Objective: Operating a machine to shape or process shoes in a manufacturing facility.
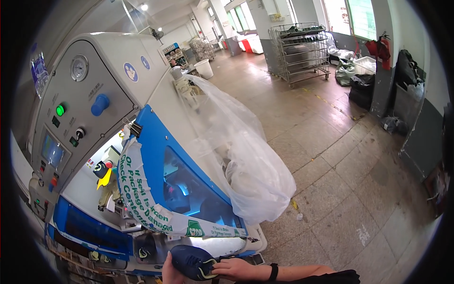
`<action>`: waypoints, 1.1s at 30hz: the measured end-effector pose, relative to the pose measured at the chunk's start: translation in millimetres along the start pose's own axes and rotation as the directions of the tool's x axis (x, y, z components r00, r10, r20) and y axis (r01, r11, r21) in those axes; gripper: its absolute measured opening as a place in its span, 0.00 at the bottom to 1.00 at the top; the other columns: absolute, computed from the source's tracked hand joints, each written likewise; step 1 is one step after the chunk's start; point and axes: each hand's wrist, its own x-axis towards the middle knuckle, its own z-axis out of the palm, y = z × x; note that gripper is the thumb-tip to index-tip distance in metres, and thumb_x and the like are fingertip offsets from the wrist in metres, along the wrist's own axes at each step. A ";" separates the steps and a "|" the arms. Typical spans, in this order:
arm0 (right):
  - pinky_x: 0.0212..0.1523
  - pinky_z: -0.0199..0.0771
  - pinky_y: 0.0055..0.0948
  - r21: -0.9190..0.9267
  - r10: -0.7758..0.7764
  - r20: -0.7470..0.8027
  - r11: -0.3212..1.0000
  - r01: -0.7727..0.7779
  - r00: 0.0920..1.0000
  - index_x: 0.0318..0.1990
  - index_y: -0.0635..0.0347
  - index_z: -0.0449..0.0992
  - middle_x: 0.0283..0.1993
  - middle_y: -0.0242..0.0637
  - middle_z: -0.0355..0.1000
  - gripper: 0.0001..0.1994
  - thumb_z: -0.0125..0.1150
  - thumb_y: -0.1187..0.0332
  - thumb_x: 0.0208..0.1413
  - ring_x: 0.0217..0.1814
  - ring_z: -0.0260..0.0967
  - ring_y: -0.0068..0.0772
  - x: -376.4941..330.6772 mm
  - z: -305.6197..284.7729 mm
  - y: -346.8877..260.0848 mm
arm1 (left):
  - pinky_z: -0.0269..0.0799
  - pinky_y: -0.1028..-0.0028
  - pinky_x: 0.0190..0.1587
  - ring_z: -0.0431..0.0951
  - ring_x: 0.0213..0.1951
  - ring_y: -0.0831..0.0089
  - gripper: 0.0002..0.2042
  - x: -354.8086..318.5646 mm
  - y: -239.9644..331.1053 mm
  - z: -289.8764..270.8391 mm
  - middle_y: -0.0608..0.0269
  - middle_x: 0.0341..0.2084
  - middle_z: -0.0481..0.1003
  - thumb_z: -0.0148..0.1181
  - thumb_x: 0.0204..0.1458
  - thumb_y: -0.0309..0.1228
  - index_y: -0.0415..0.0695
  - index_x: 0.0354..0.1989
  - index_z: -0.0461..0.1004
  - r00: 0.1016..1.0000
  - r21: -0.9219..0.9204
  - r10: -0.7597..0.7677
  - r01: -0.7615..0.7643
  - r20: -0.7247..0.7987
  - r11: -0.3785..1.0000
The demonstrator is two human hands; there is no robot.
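Standing above the fingers is the big white and blue packing machine (pixel 142 142) with its grey button panel, and it fills most of the left side. Draped over its top, up and to the right of the fingers, hangs a large clear plastic bag (pixel 246 161). A white film strip with green print (pixel 142 199) runs down the machine's front toward the hands.

Just above the fingers is the machine's shiny metal front ledge (pixel 213 244), a sort of worktop, and no shoe lies on it in view. Far beyond the fingers, across the tiled floor, stands a wire metal cart (pixel 300 49).

The small dark blue sports shoe with a yellow-green trim (pixel 194 261) is held low in front of the machine, right between both hands. The right hand (pixel 236 269) has its fingers curled closed around the shoe's heel side. The left hand (pixel 171 270) presses against the toe side, but its fingers are mostly hidden, so I cannot tell how far they close.

By my guess, the shoe is picked up and brought close, and putting it into the machine is not yet done.
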 end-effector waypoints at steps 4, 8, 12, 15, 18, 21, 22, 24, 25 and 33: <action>0.33 0.71 0.40 -0.018 -0.012 0.014 1.000 0.012 1.000 0.46 0.54 0.73 0.46 0.40 0.70 0.13 0.62 0.70 0.52 0.37 0.70 0.45 1.5 -3.8 -5.9 | 0.63 0.55 0.65 0.69 0.61 0.54 0.27 10.6 0.5 -13.9 0.50 0.60 0.69 0.47 0.66 0.46 0.35 0.63 0.64 0.998 -0.016 0.059 -0.059 0.006 0.998; 0.33 0.71 0.39 -0.028 -0.040 0.009 0.999 0.040 0.999 0.45 0.55 0.73 0.45 0.40 0.70 0.13 0.62 0.70 0.52 0.36 0.70 0.45 3.9 -8.6 -10.8 | 0.65 0.56 0.63 0.71 0.59 0.56 0.25 14.5 0.1 -19.5 0.50 0.59 0.70 0.46 0.66 0.44 0.36 0.63 0.64 0.995 -0.085 0.004 -0.012 -0.097 0.996; 0.34 0.72 0.38 0.007 -0.024 -0.011 1.000 0.024 1.000 0.44 0.55 0.73 0.45 0.41 0.70 0.12 0.63 0.69 0.52 0.37 0.70 0.45 4.7 -11.4 -12.9 | 0.67 0.55 0.60 0.74 0.55 0.51 0.21 11.5 1.3 -11.4 0.47 0.52 0.74 0.45 0.61 0.43 0.41 0.54 0.71 0.997 -0.066 0.051 -0.047 0.063 0.997; 0.36 0.73 0.39 0.073 -0.003 -0.046 0.997 0.006 0.999 0.45 0.56 0.74 0.44 0.41 0.71 0.13 0.66 0.68 0.52 0.39 0.71 0.47 3.6 -12.6 -14.7 | 0.65 0.52 0.63 0.72 0.58 0.51 0.24 7.0 -0.6 -0.1 0.47 0.56 0.72 0.40 0.65 0.46 0.41 0.59 0.68 0.993 -0.014 0.084 -0.083 0.086 0.996; 0.38 0.74 0.40 0.122 0.026 -0.076 0.992 -0.016 0.997 0.45 0.56 0.74 0.44 0.42 0.71 0.14 0.67 0.68 0.52 0.40 0.72 0.48 3.1 -14.4 -15.3 | 0.64 0.50 0.63 0.71 0.59 0.51 0.24 5.6 0.1 10.2 0.47 0.57 0.71 0.39 0.66 0.46 0.41 0.61 0.67 0.987 -0.017 0.125 -0.124 0.101 0.992; 0.39 0.74 0.40 0.157 0.056 -0.092 0.987 -0.041 0.994 0.45 0.57 0.74 0.42 0.42 0.71 0.14 0.68 0.67 0.52 0.41 0.73 0.49 4.6 -16.7 -15.4 | 0.63 0.48 0.64 0.70 0.60 0.51 0.25 4.7 2.6 16.4 0.47 0.60 0.68 0.39 0.66 0.46 0.41 0.63 0.64 0.976 -0.052 0.158 -0.152 0.153 0.987; 0.39 0.74 0.40 0.179 0.073 -0.100 0.982 -0.054 0.992 0.44 0.57 0.74 0.41 0.42 0.71 0.14 0.69 0.67 0.52 0.40 0.73 0.49 5.3 -17.4 -15.7 | 0.63 0.48 0.64 0.69 0.61 0.50 0.26 4.4 3.3 18.2 0.47 0.62 0.66 0.39 0.66 0.47 0.41 0.64 0.63 0.971 -0.075 0.164 -0.153 0.173 0.985; 0.38 0.74 0.39 0.206 0.090 -0.099 0.976 -0.068 0.991 0.44 0.57 0.74 0.39 0.42 0.71 0.14 0.69 0.68 0.52 0.39 0.73 0.48 6.8 -18.9 -16.1 | 0.63 0.48 0.64 0.68 0.61 0.50 0.26 3.2 4.0 23.0 0.46 0.63 0.65 0.39 0.66 0.47 0.42 0.65 0.61 0.969 -0.116 0.155 -0.135 0.191 0.984; 0.37 0.74 0.39 0.232 0.106 -0.098 0.969 -0.080 0.990 0.43 0.57 0.74 0.38 0.42 0.71 0.14 0.69 0.68 0.52 0.38 0.73 0.48 7.4 -19.6 -16.4 | 0.63 0.48 0.64 0.68 0.61 0.49 0.26 1.8 4.0 25.7 0.46 0.64 0.64 0.39 0.66 0.47 0.43 0.66 0.60 0.966 -0.158 0.148 -0.116 0.211 0.981; 0.36 0.74 0.38 0.229 0.110 -0.102 0.970 -0.085 0.989 0.42 0.57 0.74 0.37 0.42 0.71 0.12 0.69 0.68 0.51 0.36 0.74 0.47 8.4 -17.7 -20.4 | 0.68 0.56 0.61 0.71 0.59 0.55 0.23 -18.3 1.4 45.3 0.52 0.58 0.71 0.46 0.66 0.41 0.40 0.64 0.64 0.981 -0.191 0.110 -0.079 0.159 0.978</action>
